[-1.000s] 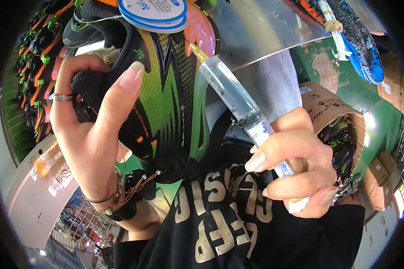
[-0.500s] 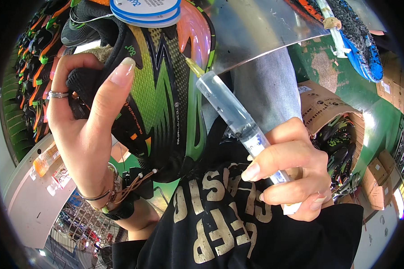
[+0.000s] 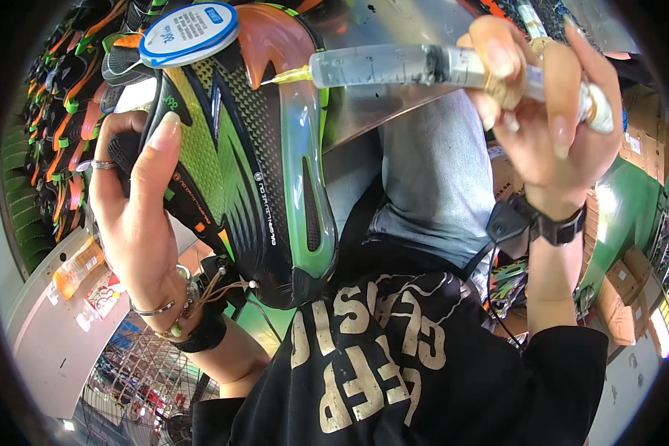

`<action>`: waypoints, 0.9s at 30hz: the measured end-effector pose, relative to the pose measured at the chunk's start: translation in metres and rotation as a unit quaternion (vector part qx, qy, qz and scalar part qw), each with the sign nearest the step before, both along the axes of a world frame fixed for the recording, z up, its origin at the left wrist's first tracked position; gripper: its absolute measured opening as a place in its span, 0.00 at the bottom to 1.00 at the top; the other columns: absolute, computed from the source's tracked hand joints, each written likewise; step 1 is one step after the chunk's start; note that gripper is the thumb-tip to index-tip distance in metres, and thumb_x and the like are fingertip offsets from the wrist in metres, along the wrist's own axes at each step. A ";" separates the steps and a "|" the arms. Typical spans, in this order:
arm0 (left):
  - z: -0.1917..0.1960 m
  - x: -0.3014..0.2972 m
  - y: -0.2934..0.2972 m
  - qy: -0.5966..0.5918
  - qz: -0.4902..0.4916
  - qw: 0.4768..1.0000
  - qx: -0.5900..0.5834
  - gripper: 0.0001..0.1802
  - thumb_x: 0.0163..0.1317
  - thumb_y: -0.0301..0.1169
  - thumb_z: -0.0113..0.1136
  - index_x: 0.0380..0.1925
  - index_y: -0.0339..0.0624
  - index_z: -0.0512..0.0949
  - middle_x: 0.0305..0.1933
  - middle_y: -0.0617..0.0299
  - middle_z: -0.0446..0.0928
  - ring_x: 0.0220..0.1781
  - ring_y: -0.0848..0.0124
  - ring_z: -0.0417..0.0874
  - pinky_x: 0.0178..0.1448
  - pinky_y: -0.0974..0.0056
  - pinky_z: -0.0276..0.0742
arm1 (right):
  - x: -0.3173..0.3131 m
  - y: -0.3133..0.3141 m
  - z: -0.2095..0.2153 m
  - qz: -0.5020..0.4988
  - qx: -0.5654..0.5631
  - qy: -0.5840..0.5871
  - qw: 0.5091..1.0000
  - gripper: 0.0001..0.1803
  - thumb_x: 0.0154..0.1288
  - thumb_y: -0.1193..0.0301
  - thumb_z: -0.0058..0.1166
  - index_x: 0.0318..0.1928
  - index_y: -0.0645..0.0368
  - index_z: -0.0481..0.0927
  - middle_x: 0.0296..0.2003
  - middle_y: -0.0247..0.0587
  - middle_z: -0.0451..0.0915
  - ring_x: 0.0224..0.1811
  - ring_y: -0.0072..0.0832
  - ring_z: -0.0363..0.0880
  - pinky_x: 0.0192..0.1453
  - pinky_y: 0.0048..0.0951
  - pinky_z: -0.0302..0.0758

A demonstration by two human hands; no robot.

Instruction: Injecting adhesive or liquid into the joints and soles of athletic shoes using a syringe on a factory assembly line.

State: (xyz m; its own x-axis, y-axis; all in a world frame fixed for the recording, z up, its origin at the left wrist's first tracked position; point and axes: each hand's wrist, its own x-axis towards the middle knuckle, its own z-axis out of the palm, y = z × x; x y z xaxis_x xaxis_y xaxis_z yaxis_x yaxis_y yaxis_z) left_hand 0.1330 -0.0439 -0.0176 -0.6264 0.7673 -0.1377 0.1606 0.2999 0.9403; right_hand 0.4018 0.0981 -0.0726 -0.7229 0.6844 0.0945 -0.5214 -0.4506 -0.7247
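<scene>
My left hand (image 3: 137, 215) grips a black, green and orange sneaker (image 3: 227, 171) at its collar, thumb outside and fingers inside the opening. The sneaker's toe is up and its heel rests near my shirt. A round white and blue hang tag (image 3: 189, 36) lies over its upper part. My right hand (image 3: 550, 119) closes around a clear syringe (image 3: 386, 65) held nearly level. Its yellow needle tip (image 3: 290, 74) points left, at the edge between the upper and the glossy translucent sole (image 3: 275, 37). Whether it touches is hard to tell.
Many similar sneakers (image 3: 59, 111) are stacked at the left. A pale table (image 3: 59, 342) with an orange bottle (image 3: 78, 267) stands at lower left, above a wire fan guard (image 3: 141, 379). Cardboard boxes (image 3: 624, 297) stand at right. A shiny metal sheet (image 3: 372, 111) lies beyond my knee.
My right hand has moved up and right, swinging the syringe from a steep slant to nearly level, with its plunger side further in. The sneaker has shifted slightly left and turned; the tag slid left.
</scene>
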 end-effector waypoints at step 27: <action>-0.005 0.029 0.003 0.126 -0.035 0.988 0.077 0.08 0.57 0.27 0.66 0.31 0.36 0.76 0.29 0.70 0.78 0.29 0.86 0.73 0.33 0.80 0.65 | -0.007 -0.110 0.067 -0.087 0.304 -0.277 0.907 0.31 0.71 0.56 0.24 0.19 0.57 0.76 0.36 0.62 0.76 0.30 0.36 0.72 0.39 0.33 0.68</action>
